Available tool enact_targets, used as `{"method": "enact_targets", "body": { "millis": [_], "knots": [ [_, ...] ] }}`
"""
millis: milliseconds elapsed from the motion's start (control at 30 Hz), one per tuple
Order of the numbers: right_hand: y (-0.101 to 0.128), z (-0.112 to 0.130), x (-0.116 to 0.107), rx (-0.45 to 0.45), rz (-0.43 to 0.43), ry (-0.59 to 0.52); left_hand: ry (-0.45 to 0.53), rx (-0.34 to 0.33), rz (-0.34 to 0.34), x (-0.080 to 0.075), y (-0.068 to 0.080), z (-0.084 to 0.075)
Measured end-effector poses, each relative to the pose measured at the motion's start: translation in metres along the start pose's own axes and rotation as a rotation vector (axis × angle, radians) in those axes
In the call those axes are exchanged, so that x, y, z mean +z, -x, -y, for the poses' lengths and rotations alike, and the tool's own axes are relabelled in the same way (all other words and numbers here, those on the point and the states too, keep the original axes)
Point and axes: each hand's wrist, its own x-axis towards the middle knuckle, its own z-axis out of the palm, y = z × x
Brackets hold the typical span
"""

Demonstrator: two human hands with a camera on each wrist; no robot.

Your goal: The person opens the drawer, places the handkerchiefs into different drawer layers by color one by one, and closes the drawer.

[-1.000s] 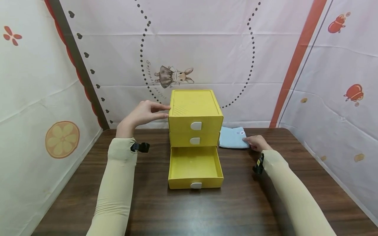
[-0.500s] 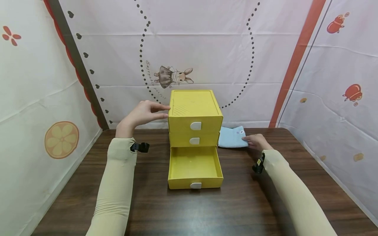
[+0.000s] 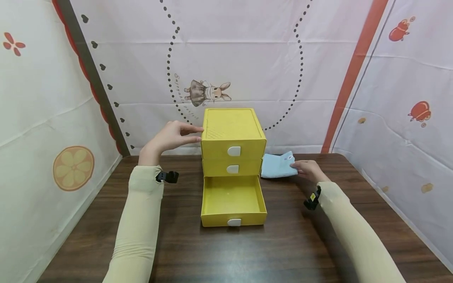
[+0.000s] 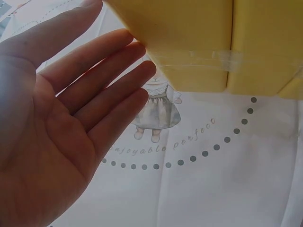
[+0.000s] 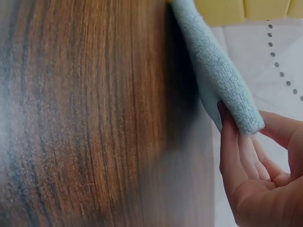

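A yellow three-drawer cabinet stands mid-table, its bottom drawer pulled out and showing nothing inside. My left hand rests with straight fingers against the cabinet's upper left side. In the left wrist view the left hand shows a flat palm, fingertips at the yellow cabinet. A folded light blue cloth lies to the right of the cabinet. My right hand pinches its right edge. In the right wrist view the right hand grips the cloth, whose edge is raised off the table.
The dark wooden table is walled on three sides by white printed fabric. Its right edge runs close beyond my right forearm. The two upper drawers are closed, each with a white tab handle.
The right hand has lifted the cloth's right edge slightly and nudged it a little towards the cabinet. The left hand and the cabinet have not moved.
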Motion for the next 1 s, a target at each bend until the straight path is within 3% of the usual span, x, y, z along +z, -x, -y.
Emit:
{"method": "enact_targets", "body": {
  "millis": [367,1000],
  "knots": [
    [0.01,0.0,-0.005,-0.058,0.02,0.052,0.004,-0.006,-0.005,0.001,0.001,0.006],
    [0.042,0.013,-0.008,-0.112,0.036,0.021,-0.002,-0.003,-0.005,0.001,-0.002,0.002]
  ]
}}
